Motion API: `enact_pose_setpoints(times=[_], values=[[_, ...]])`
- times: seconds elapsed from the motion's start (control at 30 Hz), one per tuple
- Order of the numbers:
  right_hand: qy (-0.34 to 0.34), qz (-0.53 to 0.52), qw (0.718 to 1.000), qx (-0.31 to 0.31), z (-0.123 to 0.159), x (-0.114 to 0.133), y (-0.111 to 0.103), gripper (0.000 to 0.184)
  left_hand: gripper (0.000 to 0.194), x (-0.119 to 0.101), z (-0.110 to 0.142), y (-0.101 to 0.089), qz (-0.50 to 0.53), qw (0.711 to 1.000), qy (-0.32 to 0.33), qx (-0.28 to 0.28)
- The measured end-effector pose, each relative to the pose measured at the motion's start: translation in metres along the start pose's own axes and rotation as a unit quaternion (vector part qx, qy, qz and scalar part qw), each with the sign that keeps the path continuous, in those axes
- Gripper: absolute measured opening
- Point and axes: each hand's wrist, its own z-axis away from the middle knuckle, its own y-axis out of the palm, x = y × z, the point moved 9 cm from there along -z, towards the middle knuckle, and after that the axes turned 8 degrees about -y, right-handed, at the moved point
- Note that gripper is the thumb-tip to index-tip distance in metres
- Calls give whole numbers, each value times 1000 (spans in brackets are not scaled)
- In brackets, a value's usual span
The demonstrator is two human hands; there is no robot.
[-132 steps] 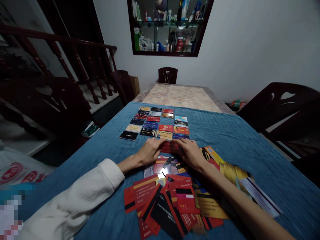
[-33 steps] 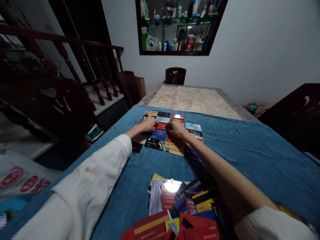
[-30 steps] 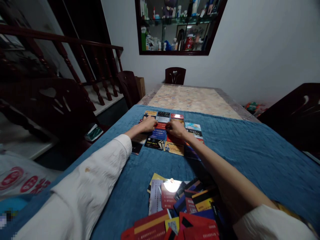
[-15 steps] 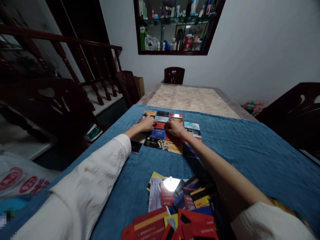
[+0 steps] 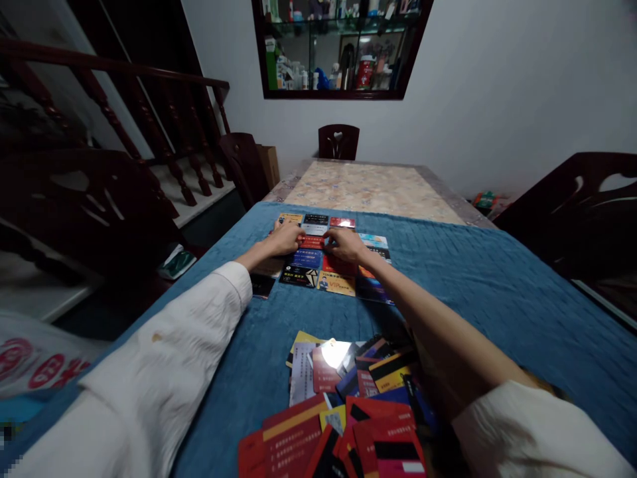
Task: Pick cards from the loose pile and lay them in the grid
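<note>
A red card (image 5: 312, 242) lies within a block of cards laid in columns on the blue cloth (image 5: 269, 345). My left hand (image 5: 286, 238) has its fingers closed at the card's left edge. At its right edge, the fingertips of my right hand (image 5: 344, 243) are pinched together. Below it lie a blue card (image 5: 305, 258) and a black card (image 5: 298, 276). A yellow VIP card (image 5: 336, 283) sits right of the black one. My hands and wrists hide several cards in the block.
A loose heap of overlapping cards (image 5: 293, 438) lies close to me. Chairs stand around the table, one at the far end (image 5: 338, 142) and one at right (image 5: 577, 206). A white plastic bag (image 5: 44, 358) is at lower left.
Since the oldest frame both hands have moved forward, from a red card at the block's near side to a red card inside it. Over the last second they hardly move; the view shifts slightly.
</note>
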Motion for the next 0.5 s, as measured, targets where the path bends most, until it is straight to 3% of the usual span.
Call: enact_pose_setpoints(times=[0.23, 0.37, 0.5], values=[[-5, 9, 1000, -18, 31, -6, -25, 30, 26, -23, 7, -17, 14, 997, 42, -55], [-6, 23, 999, -21, 60, -11, -35, 19, 25, -52, 20, -28, 44, 993, 83, -67], [-5, 35, 999, -29, 95, -19, -42, 22, 23, -90, 40, -34, 59, 988, 128, -64]])
